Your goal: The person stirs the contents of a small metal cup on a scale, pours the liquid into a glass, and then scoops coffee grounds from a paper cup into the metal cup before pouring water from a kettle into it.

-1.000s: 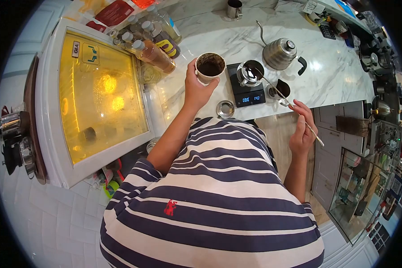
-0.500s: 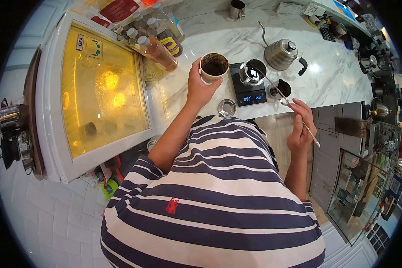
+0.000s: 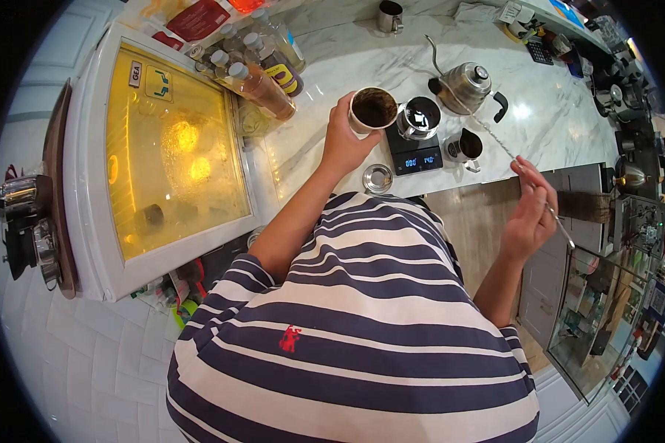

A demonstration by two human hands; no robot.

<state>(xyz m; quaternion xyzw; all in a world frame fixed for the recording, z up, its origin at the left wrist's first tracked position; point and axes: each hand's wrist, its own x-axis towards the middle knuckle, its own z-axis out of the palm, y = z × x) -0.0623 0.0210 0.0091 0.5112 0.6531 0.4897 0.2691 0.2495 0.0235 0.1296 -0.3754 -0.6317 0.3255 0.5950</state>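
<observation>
One cup, dark inside, gripped by your left hand, thumb and fingers wrapped round it, just left of the pot. One spoon, shaft pinched in the fingers of your right hand, slanting across the kettle in view. One scale under the pot. One pitcher, right of it.

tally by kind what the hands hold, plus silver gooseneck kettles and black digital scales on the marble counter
round white cup, in left hand: 1
thin silver metal stirrer, in right hand: 1
silver metal gooseneck kettle: 1
flat black digital scale: 1
total: 4
</observation>
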